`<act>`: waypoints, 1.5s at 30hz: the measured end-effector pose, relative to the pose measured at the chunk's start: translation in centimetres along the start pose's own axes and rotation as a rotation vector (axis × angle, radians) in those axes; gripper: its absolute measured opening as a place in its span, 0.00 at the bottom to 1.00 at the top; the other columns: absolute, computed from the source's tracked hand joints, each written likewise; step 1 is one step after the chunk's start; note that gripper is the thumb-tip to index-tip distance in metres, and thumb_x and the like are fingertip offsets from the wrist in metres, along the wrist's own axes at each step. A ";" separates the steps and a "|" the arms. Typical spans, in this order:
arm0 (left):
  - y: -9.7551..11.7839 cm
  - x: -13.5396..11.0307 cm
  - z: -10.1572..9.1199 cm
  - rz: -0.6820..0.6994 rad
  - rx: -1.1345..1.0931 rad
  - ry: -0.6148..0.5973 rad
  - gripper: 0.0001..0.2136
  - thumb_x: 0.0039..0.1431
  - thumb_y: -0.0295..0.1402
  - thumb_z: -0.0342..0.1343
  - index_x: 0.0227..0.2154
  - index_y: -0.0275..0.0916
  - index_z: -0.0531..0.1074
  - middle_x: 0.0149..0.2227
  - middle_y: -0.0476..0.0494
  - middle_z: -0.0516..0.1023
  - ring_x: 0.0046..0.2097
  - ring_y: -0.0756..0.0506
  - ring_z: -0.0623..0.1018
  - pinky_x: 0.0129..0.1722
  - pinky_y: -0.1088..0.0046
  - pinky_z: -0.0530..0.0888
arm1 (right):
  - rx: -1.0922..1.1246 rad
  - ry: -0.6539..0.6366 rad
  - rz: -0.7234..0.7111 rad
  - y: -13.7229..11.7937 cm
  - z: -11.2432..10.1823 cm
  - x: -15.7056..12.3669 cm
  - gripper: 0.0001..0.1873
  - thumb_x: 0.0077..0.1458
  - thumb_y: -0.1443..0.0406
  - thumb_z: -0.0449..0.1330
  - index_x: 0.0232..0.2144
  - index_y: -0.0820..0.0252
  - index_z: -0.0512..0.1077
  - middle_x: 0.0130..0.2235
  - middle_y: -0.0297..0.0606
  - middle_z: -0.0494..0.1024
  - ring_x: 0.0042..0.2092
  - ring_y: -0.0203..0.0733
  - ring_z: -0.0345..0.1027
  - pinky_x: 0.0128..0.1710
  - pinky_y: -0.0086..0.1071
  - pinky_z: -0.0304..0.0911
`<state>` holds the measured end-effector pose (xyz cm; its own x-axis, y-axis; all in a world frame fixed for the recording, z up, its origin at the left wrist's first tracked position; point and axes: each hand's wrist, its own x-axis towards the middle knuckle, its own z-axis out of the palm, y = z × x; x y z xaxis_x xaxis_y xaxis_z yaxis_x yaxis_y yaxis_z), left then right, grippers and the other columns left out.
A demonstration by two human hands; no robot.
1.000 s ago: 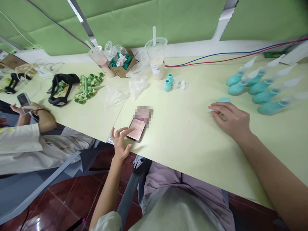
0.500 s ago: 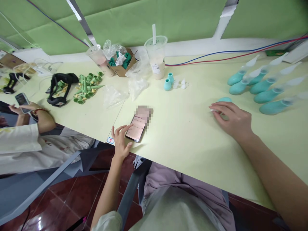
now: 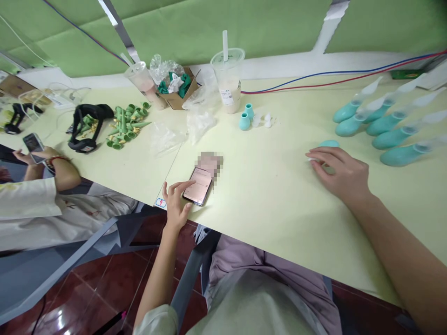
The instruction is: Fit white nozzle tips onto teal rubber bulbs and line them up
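Observation:
A phone [image 3: 198, 186] lies on the table with its screen lit. My left hand [image 3: 177, 204] rests over its left edge, fingers spread, one fingertip at the screen. On the right, my right hand [image 3: 344, 177] lies on the table with thumb and forefinger pinched on a small white piece [image 3: 310, 159], mostly hidden by the fingertips. Just behind those fingers a turquoise bulb [image 3: 329, 143] is partly covered by the hand. Several turquoise bulbs with white translucent tips [image 3: 400, 155] lie in rows farther right.
Two small turquoise bulb pieces [image 3: 245, 121] stand beside small white parts [image 3: 267, 120]. Behind them is a drink cup with a straw [image 3: 228, 86]. Left are plastic bags [image 3: 199, 125], an open cardboard box [image 3: 178, 101], green parts [image 3: 127, 125] and a black headset frame [image 3: 84, 146]. A co-worker's hands hold a phone [image 3: 33, 145].
The view has shifted slightly. Both hands keep nearly the same places and poses, the left at the phone and the right pinching the small white piece.

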<state>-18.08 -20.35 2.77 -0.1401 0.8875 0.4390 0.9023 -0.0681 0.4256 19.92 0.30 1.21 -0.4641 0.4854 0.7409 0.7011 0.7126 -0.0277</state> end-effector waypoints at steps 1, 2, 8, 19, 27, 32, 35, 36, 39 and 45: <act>0.0 0.1 0.0 -0.011 0.006 -0.020 0.33 0.61 0.59 0.29 0.51 0.41 0.68 0.49 0.42 0.73 0.52 0.40 0.69 0.64 0.51 0.41 | -0.001 -0.002 0.000 0.0 0.0 0.0 0.12 0.51 0.71 0.61 0.39 0.53 0.73 0.40 0.26 0.80 0.34 0.29 0.74 0.29 0.22 0.61; 0.0 0.2 -0.1 -0.019 0.013 -0.039 0.34 0.61 0.59 0.29 0.52 0.41 0.67 0.50 0.42 0.73 0.52 0.40 0.69 0.65 0.51 0.41 | -0.001 -0.004 0.001 0.0 0.0 0.0 0.12 0.51 0.70 0.61 0.39 0.52 0.73 0.40 0.26 0.80 0.34 0.29 0.74 0.29 0.22 0.61; 0.1 0.2 -0.2 -0.020 0.032 -0.057 0.35 0.60 0.60 0.28 0.53 0.40 0.65 0.51 0.41 0.72 0.54 0.40 0.68 0.65 0.53 0.40 | 0.014 -0.017 0.016 0.1 0.1 -0.2 0.12 0.52 0.70 0.60 0.39 0.52 0.73 0.40 0.27 0.80 0.34 0.30 0.74 0.29 0.23 0.61; -0.1 -0.2 0.0 -0.014 0.019 0.043 0.34 0.60 0.59 0.29 0.50 0.40 0.68 0.47 0.40 0.73 0.52 0.39 0.70 0.64 0.53 0.45 | 0.027 -0.035 0.023 0.1 -0.1 -0.2 0.12 0.53 0.70 0.59 0.40 0.52 0.72 0.41 0.28 0.79 0.34 0.30 0.73 0.30 0.23 0.61; -0.1 -0.2 -0.1 0.001 0.015 0.058 0.32 0.61 0.58 0.30 0.49 0.40 0.69 0.46 0.40 0.74 0.51 0.40 0.71 0.64 0.52 0.47 | 0.021 -0.023 0.004 0.0 -0.1 0.0 0.12 0.52 0.70 0.60 0.39 0.53 0.73 0.41 0.28 0.80 0.33 0.29 0.73 0.30 0.22 0.60; 0.1 0.2 -0.2 0.027 0.002 -0.050 0.35 0.60 0.60 0.30 0.55 0.39 0.63 0.52 0.39 0.70 0.55 0.39 0.67 0.64 0.51 0.42 | 0.020 -0.072 0.047 0.1 0.0 -0.2 0.11 0.53 0.69 0.59 0.40 0.52 0.73 0.42 0.28 0.80 0.35 0.29 0.74 0.31 0.23 0.61; 0.2 0.3 -0.2 0.035 0.007 -0.077 0.35 0.59 0.60 0.30 0.55 0.40 0.62 0.53 0.39 0.70 0.56 0.39 0.67 0.65 0.51 0.41 | 0.018 -0.066 0.035 0.2 0.0 -0.3 0.11 0.53 0.69 0.59 0.40 0.52 0.73 0.42 0.27 0.80 0.35 0.29 0.74 0.30 0.23 0.61; 0.2 0.3 -0.2 0.037 0.009 -0.081 0.35 0.59 0.60 0.30 0.55 0.40 0.62 0.53 0.39 0.70 0.56 0.38 0.67 0.65 0.51 0.40 | 0.018 -0.060 0.030 0.2 0.0 -0.3 0.11 0.53 0.69 0.59 0.40 0.52 0.73 0.42 0.27 0.80 0.35 0.29 0.74 0.30 0.23 0.61; 0.1 0.3 -0.2 0.039 0.017 -0.098 0.35 0.59 0.60 0.31 0.55 0.40 0.62 0.53 0.39 0.70 0.56 0.38 0.66 0.65 0.51 0.40 | 0.026 -0.072 0.043 0.2 0.0 -0.3 0.11 0.54 0.69 0.59 0.40 0.52 0.73 0.42 0.28 0.80 0.35 0.29 0.74 0.30 0.23 0.61; 0.1 0.4 -0.2 0.036 0.042 -0.132 0.33 0.60 0.60 0.32 0.56 0.40 0.61 0.54 0.39 0.69 0.56 0.38 0.66 0.64 0.51 0.40 | 0.043 -0.083 0.057 0.2 0.0 -0.3 0.11 0.54 0.68 0.58 0.40 0.52 0.73 0.42 0.28 0.79 0.37 0.29 0.74 0.31 0.23 0.61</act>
<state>-18.12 -20.07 3.22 -0.0552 0.9373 0.3442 0.9225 -0.0840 0.3768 20.22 0.27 0.99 -0.4688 0.5646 0.6793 0.7044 0.7030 -0.0981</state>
